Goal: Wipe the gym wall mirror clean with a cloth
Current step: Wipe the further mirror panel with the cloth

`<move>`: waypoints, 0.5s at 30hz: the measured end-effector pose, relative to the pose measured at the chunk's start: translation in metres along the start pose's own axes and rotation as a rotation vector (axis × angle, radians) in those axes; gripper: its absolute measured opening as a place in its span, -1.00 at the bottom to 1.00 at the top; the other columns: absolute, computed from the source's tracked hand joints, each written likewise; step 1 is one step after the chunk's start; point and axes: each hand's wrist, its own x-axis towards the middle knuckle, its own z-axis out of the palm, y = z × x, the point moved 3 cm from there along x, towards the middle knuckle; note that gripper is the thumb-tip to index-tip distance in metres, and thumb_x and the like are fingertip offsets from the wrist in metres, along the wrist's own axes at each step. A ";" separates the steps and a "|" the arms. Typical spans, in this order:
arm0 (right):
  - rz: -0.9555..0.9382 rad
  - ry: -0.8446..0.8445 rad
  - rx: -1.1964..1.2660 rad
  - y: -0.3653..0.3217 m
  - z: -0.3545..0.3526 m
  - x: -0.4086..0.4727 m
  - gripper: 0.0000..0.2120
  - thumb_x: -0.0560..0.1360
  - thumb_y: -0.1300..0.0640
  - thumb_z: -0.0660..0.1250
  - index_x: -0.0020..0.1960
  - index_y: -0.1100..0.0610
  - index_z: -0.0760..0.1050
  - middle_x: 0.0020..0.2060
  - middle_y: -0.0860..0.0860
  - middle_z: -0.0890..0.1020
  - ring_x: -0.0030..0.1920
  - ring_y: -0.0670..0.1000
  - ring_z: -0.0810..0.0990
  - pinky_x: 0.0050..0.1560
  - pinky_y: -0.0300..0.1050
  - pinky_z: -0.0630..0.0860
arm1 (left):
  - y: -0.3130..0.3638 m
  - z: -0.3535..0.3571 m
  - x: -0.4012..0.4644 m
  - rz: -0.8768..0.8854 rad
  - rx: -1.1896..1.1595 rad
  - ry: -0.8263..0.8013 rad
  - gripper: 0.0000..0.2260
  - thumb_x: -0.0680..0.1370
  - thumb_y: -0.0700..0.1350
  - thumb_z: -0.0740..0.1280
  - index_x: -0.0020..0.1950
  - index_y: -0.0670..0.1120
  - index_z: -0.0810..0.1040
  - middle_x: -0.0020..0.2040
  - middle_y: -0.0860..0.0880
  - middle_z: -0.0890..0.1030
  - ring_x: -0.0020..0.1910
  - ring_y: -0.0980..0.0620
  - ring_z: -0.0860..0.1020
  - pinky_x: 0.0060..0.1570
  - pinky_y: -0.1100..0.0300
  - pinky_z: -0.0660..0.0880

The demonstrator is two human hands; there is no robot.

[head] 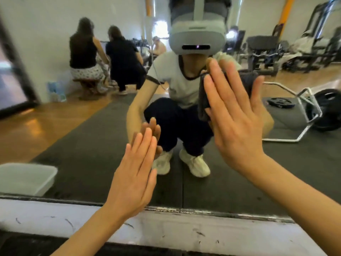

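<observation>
Gym wall mirror (73, 126) fills most of the view; its lower edge meets a scuffed white ledge (184, 230) running across the bottom. Reflected in the glass: a crouching person in a grey headset, white T-shirt, dark trousers and pale shoes, on dark floor mats. Further back in the reflection, two people crouch by the white wall at left, and weight machines stand at right. A barbell frame with a black weight plate (326, 111) lies on the mat at right. A pale plastic tub (25, 177) shows at lower left.

Right hand (238, 122): fingers straight and spread, palm flat against a dark grey cloth (245, 82), pressing it to the glass at chest height of the reflection. Cloth is folded, visible above and to the left of the fingers.

Left hand (134, 174): fingers straight and held together, fingertips touching the glass lower down, meeting their own reflection. It holds nothing.
</observation>
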 end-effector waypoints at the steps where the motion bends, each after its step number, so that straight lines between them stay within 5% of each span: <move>1: 0.003 -0.026 -0.018 -0.010 0.003 -0.008 -0.48 0.67 0.25 0.22 0.58 0.26 0.15 0.56 0.16 0.20 0.59 0.18 0.13 0.58 0.12 -0.21 | 0.008 0.007 0.005 0.012 -0.017 0.018 -0.36 0.65 -0.11 0.09 0.66 -0.09 -0.17 0.67 0.01 -0.19 0.64 0.00 -0.13 0.59 0.14 -0.20; 5: -0.409 -0.358 -0.210 -0.045 0.019 -0.127 -0.35 0.68 -0.01 0.14 0.65 0.18 -0.04 0.64 0.10 -0.05 0.63 0.07 -0.10 0.59 0.09 -0.23 | 0.016 0.025 0.014 0.005 0.011 0.058 -0.34 0.62 -0.14 0.09 0.65 -0.14 -0.17 0.66 -0.03 -0.19 0.64 -0.01 -0.13 0.59 0.13 -0.19; 9: -0.655 -0.538 -0.240 -0.035 0.009 -0.160 -0.48 0.70 0.19 -0.17 0.65 0.20 -0.12 0.64 0.08 -0.10 0.63 0.05 -0.14 0.59 0.05 -0.28 | 0.011 0.028 0.013 0.040 0.069 0.048 -0.33 0.62 -0.13 0.09 0.65 -0.17 -0.16 0.66 -0.07 -0.19 0.64 -0.04 -0.12 0.59 0.11 -0.17; 15: -0.222 -0.178 -0.111 -0.006 0.005 0.023 -0.44 0.72 0.00 0.10 0.62 0.19 0.05 0.59 0.10 0.11 0.59 0.06 0.04 0.57 0.11 -0.16 | 0.009 0.034 0.014 0.066 0.130 0.081 -0.39 0.68 -0.05 0.02 0.64 -0.22 -0.13 0.66 -0.12 -0.18 0.64 -0.06 -0.13 0.59 0.10 -0.17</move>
